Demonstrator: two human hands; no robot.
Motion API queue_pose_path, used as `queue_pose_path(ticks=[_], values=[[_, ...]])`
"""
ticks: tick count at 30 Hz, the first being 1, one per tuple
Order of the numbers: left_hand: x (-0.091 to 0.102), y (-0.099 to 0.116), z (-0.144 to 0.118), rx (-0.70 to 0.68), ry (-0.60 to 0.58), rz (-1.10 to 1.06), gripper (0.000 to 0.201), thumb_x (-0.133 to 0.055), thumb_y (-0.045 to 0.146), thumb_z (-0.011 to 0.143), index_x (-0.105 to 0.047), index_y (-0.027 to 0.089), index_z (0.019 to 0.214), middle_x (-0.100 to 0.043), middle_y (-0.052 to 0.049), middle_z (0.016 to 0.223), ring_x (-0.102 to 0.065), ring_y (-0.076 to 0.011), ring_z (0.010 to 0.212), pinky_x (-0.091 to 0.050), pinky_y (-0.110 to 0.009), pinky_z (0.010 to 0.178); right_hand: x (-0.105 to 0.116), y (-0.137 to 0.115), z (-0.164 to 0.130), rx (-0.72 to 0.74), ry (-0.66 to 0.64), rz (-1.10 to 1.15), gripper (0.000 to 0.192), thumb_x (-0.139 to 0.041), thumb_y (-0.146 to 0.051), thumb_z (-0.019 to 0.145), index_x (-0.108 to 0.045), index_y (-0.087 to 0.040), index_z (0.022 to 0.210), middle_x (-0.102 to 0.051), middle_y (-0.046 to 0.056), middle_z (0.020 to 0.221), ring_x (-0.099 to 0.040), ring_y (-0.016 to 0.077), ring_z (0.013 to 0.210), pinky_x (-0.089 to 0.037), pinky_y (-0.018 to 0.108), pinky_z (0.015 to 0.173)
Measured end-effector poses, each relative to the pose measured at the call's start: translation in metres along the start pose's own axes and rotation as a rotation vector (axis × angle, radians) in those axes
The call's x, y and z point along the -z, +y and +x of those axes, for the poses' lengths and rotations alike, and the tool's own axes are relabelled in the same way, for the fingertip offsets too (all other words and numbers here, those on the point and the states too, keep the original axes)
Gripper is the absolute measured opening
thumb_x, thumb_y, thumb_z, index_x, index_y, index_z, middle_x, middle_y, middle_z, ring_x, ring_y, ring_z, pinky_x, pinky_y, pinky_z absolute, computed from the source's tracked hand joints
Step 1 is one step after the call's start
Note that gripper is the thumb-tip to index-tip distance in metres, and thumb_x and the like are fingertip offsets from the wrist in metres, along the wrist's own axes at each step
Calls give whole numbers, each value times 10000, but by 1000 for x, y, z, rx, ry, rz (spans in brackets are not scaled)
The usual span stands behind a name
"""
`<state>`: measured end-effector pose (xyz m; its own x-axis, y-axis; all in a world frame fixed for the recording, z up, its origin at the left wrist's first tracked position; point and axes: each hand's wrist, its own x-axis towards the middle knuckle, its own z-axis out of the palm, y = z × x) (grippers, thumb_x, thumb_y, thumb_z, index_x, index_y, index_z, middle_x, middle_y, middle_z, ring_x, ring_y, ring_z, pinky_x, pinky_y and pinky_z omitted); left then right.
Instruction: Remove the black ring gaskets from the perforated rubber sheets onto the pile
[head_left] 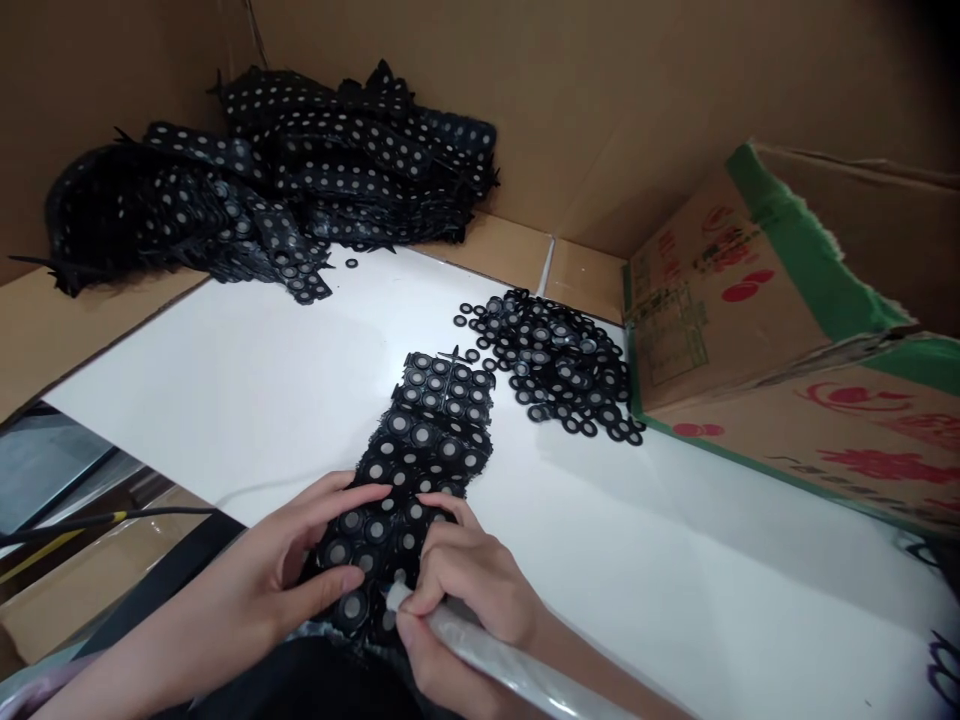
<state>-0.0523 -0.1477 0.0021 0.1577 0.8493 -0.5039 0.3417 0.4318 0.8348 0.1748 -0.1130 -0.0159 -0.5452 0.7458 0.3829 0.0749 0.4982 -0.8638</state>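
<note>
A black rubber sheet (397, 466) of moulded rings with pale centres runs from my lap onto the white tabletop. At its left edge my left hand (292, 570) holds it, thumb and forefinger over its top face; the other fingers are partly hidden. My right hand (480, 590) pinches a thick pen-like tool (502, 655), which has a pale tip and looks wrapped in clear plastic. That tip is at the sheet's near end, among the rings. Further up, a heap of loose black rings (551, 355) lies right of the sheet.
Stacked black ring sheets (360, 150) pile up at the back left. An open cardboard box (697, 290) with green edges stands at the right. Brown cardboard walls (570, 110) enclose the white tabletop (247, 370). A dark cable (150, 514) crosses at the lower left.
</note>
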Motion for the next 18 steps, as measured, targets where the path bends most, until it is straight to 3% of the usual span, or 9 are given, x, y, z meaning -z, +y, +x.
queue_pose_path(ticks=[4,10,16,18], values=[[-1,-1,-3,-5,-30,50,509,-679,494,870,-559,489,1365,-391,92,1602,-171,-277,1529,-140,-452,1219,-6,6,-2,42,19,15,179,-555,-77,740,-484,-240,748,-501,-95,577,-496,94,517,-447,439,1032],[-6,-5,-5,-28,45,48,488,-657,509,877,-571,482,1356,-420,83,1582,-194,-282,1526,-100,-465,1221,-7,8,-2,52,35,9,158,-560,-105,740,-475,-239,744,-490,-93,578,-500,93,521,-454,433,1015],[-4,-10,-7,-38,-20,114,511,-603,519,911,-494,501,1410,-390,75,1598,-143,-294,1535,-96,-514,1211,-12,6,0,49,51,-53,178,-540,-78,704,-474,-243,723,-516,-102,564,-507,98,514,-456,430,1002],[-4,-11,-7,-46,-22,127,500,-587,509,925,-478,516,1413,-373,89,1607,-138,-287,1537,-70,-516,1210,-19,12,-2,89,111,-58,208,-540,-52,658,-483,-245,709,-516,-113,546,-489,93,492,-461,413,985]])
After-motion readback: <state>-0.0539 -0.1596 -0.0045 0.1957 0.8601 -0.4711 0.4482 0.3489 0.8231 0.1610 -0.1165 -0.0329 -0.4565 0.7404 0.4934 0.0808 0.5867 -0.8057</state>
